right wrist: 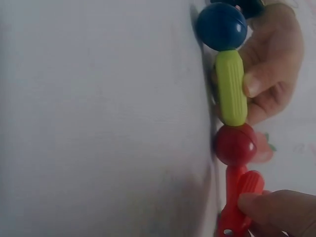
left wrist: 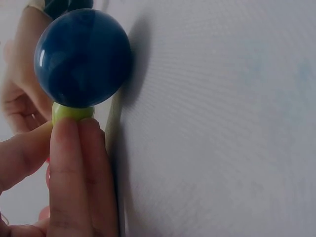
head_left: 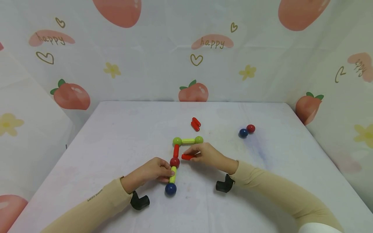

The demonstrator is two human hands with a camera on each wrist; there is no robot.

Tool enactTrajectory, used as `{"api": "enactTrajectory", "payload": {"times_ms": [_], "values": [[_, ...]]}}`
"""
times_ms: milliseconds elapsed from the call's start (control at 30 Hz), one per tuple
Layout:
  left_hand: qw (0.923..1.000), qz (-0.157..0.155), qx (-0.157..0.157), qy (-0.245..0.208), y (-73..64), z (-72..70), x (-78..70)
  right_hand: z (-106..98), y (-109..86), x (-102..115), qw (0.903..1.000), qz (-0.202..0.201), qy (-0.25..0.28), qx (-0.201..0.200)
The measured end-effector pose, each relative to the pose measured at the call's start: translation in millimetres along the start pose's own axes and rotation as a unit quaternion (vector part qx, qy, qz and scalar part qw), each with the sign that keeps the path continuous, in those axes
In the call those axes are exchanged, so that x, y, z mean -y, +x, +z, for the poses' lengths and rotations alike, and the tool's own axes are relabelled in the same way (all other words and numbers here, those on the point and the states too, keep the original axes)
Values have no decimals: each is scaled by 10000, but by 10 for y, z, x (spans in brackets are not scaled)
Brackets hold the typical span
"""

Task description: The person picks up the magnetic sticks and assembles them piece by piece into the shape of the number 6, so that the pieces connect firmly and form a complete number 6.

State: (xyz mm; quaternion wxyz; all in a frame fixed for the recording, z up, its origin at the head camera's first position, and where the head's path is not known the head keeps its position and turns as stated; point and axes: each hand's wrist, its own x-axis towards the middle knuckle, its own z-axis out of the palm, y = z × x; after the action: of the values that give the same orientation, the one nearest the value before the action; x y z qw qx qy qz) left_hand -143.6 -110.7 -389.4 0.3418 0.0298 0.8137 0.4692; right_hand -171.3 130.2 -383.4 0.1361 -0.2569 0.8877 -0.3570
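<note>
A joined chain of balls and rods lies on the table. From its near end come a blue ball (head_left: pixel 170 189), a yellow-green rod (right wrist: pixel 231 88), a red ball (head_left: pixel 175 162) and a red rod (head_left: pixel 176 151). A green ball (head_left: pixel 177 141) at the corner links to another yellow-green rod (head_left: pixel 188 141), which ends in a second green ball (head_left: pixel 199 139). My left hand (head_left: pixel 152 170) pinches the near yellow-green rod between thumb and fingers. In my right hand (head_left: pixel 208 156), a loose red rod (head_left: pixel 187 157) is pinched, its tip pointing left toward the chain beside the red ball.
Two loose red rods (head_left: pixel 195 124) lie side by side behind the chain. Farther right, a dark blue ball (head_left: pixel 243 133) and a dark red ball (head_left: pixel 251 128) sit together. The white table (head_left: pixel 131 129) meets a printed cloth backdrop (head_left: pixel 163 64) at its far edge.
</note>
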Motion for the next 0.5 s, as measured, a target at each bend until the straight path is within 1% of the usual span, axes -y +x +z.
{"api": "enactTrajectory", "payload": {"times_ms": [133,233,500], "values": [[10000,15,23,-8,10,-5,10,28,-35,-18,9996,-22,-267,118],[10000,49,62,-20,11,-8,17,43,-52,-25,9991,-25,-375,204],[10000,14,21,-1,15,-8,15,68,-46,-30,9988,-4,-366,322]]}}
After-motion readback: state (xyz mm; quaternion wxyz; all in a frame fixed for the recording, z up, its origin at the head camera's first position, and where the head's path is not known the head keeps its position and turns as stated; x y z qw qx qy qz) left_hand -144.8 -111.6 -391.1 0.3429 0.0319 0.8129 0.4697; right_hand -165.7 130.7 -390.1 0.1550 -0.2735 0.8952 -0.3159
